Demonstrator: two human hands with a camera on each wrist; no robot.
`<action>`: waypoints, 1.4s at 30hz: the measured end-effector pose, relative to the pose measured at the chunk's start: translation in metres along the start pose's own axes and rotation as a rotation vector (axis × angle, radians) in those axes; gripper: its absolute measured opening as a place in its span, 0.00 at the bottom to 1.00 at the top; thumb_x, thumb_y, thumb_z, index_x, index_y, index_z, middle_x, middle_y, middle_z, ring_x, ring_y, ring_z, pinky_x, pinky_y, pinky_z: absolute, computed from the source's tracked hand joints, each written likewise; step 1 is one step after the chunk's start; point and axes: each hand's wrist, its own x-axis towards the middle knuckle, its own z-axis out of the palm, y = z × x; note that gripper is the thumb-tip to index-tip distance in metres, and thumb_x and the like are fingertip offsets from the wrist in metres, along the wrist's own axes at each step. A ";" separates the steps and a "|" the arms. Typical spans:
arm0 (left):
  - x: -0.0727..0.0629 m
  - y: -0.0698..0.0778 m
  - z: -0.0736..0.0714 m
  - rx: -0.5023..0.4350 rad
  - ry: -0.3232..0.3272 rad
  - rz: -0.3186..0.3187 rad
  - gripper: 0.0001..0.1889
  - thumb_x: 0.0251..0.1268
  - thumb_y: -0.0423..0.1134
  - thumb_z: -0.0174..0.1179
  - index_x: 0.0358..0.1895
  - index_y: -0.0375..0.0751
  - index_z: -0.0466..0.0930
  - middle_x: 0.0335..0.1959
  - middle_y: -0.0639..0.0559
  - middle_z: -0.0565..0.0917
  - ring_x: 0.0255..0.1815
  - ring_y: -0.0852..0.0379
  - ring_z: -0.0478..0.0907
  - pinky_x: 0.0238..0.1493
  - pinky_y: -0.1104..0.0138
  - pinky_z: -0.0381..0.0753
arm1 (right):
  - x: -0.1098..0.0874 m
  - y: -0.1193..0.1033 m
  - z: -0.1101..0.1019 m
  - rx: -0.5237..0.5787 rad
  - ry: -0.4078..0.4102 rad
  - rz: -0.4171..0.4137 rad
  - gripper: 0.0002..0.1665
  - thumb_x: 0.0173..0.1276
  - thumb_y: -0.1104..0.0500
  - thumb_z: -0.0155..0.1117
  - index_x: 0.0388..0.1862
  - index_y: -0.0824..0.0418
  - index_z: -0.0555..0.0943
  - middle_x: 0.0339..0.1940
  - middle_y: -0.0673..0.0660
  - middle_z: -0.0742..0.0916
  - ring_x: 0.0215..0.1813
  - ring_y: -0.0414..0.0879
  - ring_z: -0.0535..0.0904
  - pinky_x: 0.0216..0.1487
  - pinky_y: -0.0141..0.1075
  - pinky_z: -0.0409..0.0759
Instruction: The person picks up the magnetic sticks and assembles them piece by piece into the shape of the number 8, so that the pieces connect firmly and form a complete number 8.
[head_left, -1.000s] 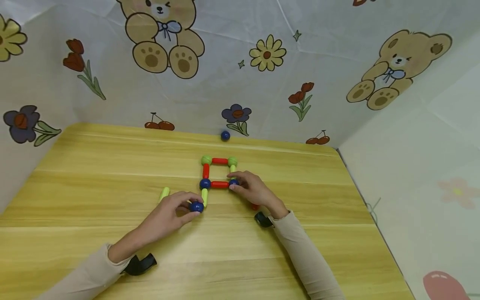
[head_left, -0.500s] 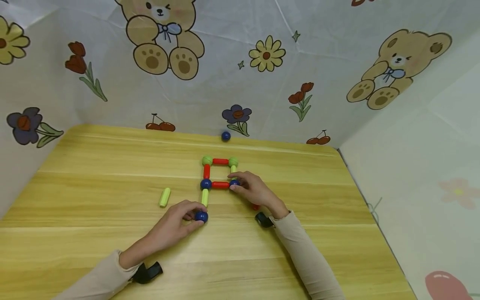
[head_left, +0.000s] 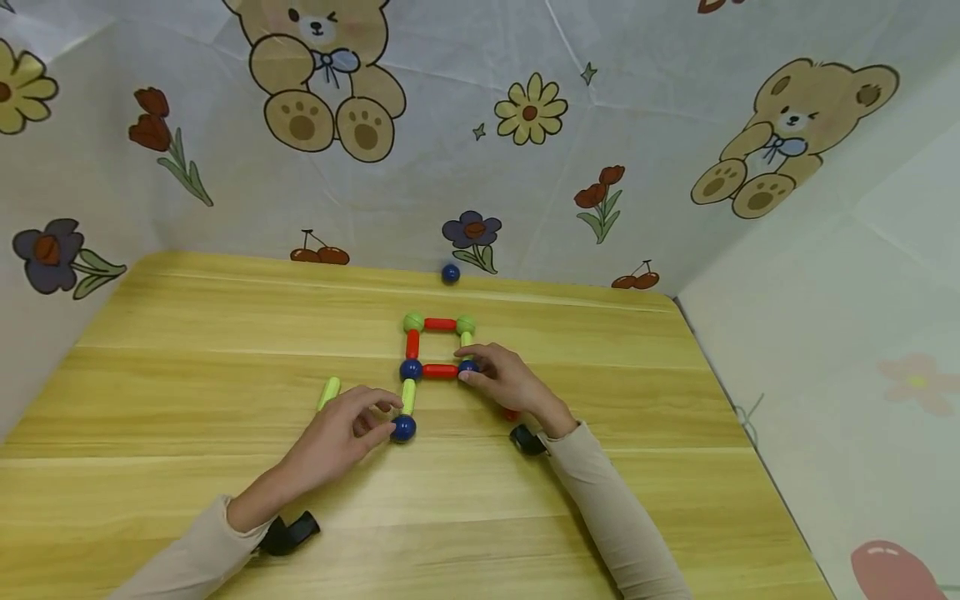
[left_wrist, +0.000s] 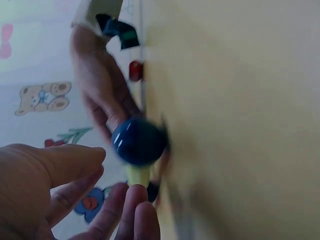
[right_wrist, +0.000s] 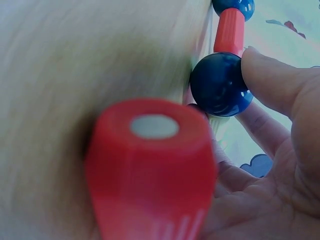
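Magnetic rods and balls form a flat square on the table, with green balls (head_left: 414, 322) at its far corners and blue balls at its near ones. From the near left corner ball (head_left: 411, 369) a yellow-green rod (head_left: 408, 397) runs toward the person, a blue ball (head_left: 403, 428) at its end. My left hand (head_left: 337, 433) is just left of that end ball; in the left wrist view its spread fingers stand apart from the ball (left_wrist: 139, 142). My right hand (head_left: 510, 379) pinches the near right corner ball (right_wrist: 221, 84) between thumb and fingers.
A loose yellow-green rod (head_left: 328, 392) lies left of the square, partly behind my left hand. A loose red rod (right_wrist: 152, 165) is beneath my right wrist. Another blue ball (head_left: 450, 273) rests at the table's far edge, by the printed cloth (head_left: 420, 192).
My left hand brought the blue ball from beside the yellow-green rod to its near end, then let it go and drew back left. The right hand has stayed in place.
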 end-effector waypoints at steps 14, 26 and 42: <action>0.008 -0.021 -0.059 0.169 0.022 -0.087 0.13 0.65 0.36 0.68 0.52 0.44 0.83 0.40 0.44 0.79 0.36 0.52 0.71 0.32 0.64 0.68 | 0.000 0.001 0.001 0.015 0.002 0.001 0.22 0.76 0.56 0.61 0.66 0.60 0.77 0.55 0.59 0.83 0.53 0.51 0.81 0.59 0.47 0.79; 0.006 -0.040 -0.058 0.194 -0.123 -0.116 0.18 0.63 0.30 0.66 0.56 0.44 0.81 0.41 0.43 0.75 0.36 0.52 0.66 0.35 0.64 0.66 | -0.001 -0.001 0.001 0.009 0.009 0.025 0.22 0.75 0.55 0.62 0.66 0.58 0.77 0.54 0.58 0.83 0.51 0.50 0.80 0.57 0.46 0.79; 0.011 -0.041 -0.057 0.151 -0.047 -0.018 0.21 0.69 0.25 0.56 0.62 0.44 0.80 0.50 0.42 0.81 0.38 0.55 0.71 0.35 0.68 0.73 | -0.001 -0.001 0.002 0.008 0.010 0.027 0.22 0.75 0.55 0.61 0.65 0.57 0.77 0.56 0.58 0.83 0.52 0.50 0.80 0.58 0.47 0.78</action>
